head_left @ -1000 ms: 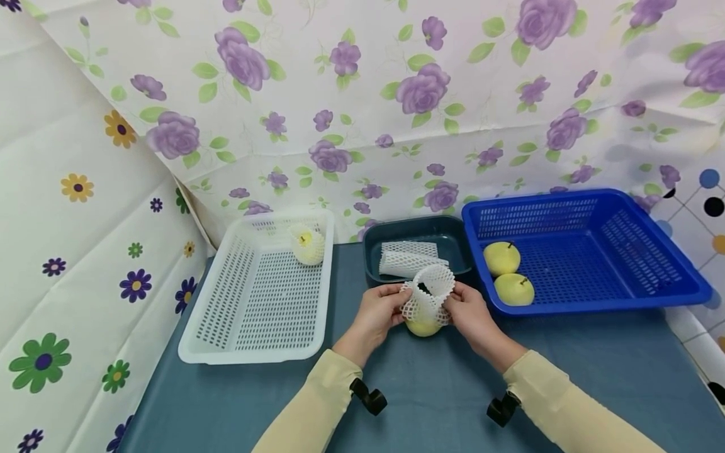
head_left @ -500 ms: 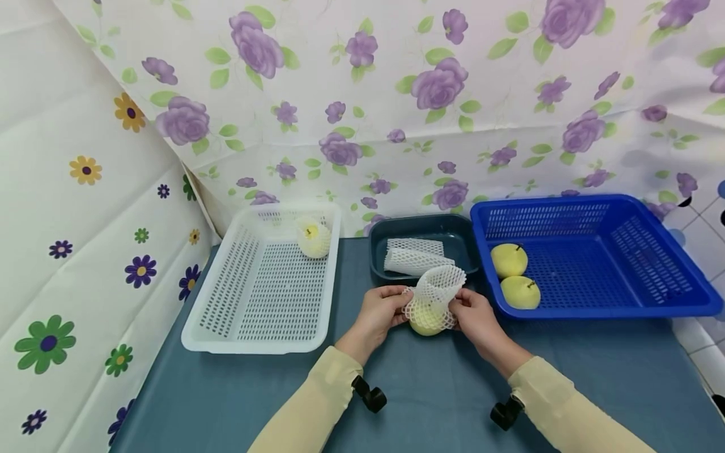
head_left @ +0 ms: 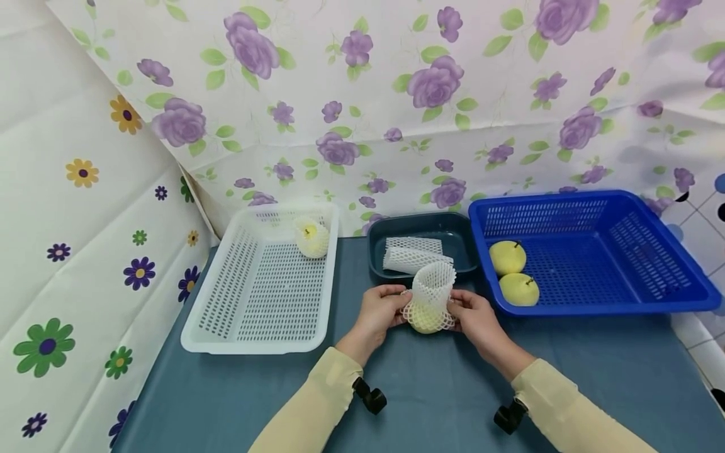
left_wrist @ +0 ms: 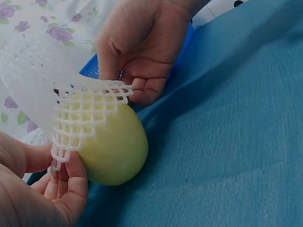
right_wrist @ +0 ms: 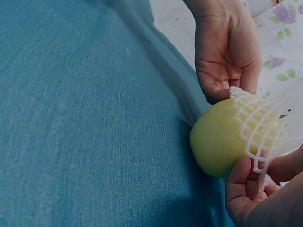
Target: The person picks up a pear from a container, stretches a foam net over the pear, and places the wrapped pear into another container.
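Observation:
A white foam fruit net [head_left: 433,284] stands over the upper part of a round yellow-green pear [head_left: 423,323] at the middle of the table. My left hand [head_left: 378,311] pinches the net's lower edge on the left side. On the opposite side my right hand [head_left: 476,319] pinches the same edge between thumb and fingers. In the left wrist view the mesh spreads over the top of the pear [left_wrist: 118,146], whose lower part is bare. The net's upper end rises above the fruit as a loose tube. Fingertips of both hands sit close against the pear.
Behind the hands, a dark green tray [head_left: 375,251] holds more foam nets [head_left: 416,259]. To the right, a blue basket [head_left: 589,308] contains two bare pears [head_left: 519,289]. A white basket [head_left: 255,346] on the left holds one netted pear [head_left: 312,239]. Flowered sheets hang behind.
The net's upper end, tilted right half a second ago, now stands more upright above the pear. Both hands keep their pinch on its edge, almost in the same place.

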A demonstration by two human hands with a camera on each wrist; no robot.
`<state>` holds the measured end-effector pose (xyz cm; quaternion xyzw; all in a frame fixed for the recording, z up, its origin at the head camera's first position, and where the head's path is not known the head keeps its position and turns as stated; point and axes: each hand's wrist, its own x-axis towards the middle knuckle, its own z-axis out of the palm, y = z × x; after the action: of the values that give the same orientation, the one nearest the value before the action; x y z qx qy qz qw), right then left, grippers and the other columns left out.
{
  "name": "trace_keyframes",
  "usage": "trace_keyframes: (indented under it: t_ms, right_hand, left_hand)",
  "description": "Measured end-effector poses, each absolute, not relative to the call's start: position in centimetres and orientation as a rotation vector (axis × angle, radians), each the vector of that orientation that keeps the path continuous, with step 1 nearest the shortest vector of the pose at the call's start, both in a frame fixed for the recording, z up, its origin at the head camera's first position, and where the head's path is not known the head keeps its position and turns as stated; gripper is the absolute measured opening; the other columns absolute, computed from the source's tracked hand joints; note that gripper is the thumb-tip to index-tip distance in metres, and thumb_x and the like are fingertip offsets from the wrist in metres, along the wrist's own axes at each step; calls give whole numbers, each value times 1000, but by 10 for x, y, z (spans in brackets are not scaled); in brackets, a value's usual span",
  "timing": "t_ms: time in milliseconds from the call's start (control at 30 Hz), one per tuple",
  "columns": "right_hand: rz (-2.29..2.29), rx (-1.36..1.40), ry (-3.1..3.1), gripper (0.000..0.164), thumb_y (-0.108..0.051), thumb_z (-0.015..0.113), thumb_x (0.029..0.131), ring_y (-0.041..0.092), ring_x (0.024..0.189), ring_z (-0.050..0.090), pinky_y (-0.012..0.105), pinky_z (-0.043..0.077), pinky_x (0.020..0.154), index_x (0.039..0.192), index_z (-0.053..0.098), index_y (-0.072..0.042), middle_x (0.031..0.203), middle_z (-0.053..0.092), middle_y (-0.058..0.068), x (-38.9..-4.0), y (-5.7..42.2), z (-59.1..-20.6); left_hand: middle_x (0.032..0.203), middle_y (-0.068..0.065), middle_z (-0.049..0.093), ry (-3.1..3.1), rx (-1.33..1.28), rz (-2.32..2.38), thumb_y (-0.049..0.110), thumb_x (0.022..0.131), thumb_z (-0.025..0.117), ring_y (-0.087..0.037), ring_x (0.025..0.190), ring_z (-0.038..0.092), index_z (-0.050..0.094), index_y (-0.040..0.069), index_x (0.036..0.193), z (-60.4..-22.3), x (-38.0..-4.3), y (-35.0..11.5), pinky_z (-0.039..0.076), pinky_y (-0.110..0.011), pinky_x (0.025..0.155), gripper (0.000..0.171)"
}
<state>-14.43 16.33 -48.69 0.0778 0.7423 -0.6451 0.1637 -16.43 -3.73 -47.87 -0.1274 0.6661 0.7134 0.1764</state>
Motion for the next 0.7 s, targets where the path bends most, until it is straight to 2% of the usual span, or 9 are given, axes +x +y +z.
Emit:
trace_keyframes:
  t_ms: [233,467,567,700]
  right_hand:
    - [-1714,157,2250,34,-12,46,98,17,91,54,32,52,74,130,47,0,113,53,14,-145,165,-492]
    - [-1713,154,2298,34,-11,47,96,21,93,54,33,53,74,130,46,-4,115,52,15,-144,166,-494]
    - [-1719,133,2324,36,-12,48,96,24,99,56,36,53,76,131,46,-6,122,53,16,-143,167,-493]
    - [-1679,52,2391,39,-10,45,96,31,117,52,43,50,87,135,43,-8,135,49,15,-142,169,-489]
  left_hand:
    - [95,-9,63,1918,-378,2010,14,87,67,-14,65,60,60,2,114,-486,-165,-40,54,-27,57,31]
    - [89,-10,69,1999,-344,1995,12,86,67,-16,68,63,61,0,110,-493,-168,-41,55,-30,59,27]
    - [91,-12,68,2102,-295,1963,12,85,68,-18,75,64,62,-2,110,-494,-168,-42,56,-32,65,29]
    - [104,-15,64,2315,-198,1890,9,81,72,-23,91,63,63,-1,110,-487,-167,-44,54,-32,75,32]
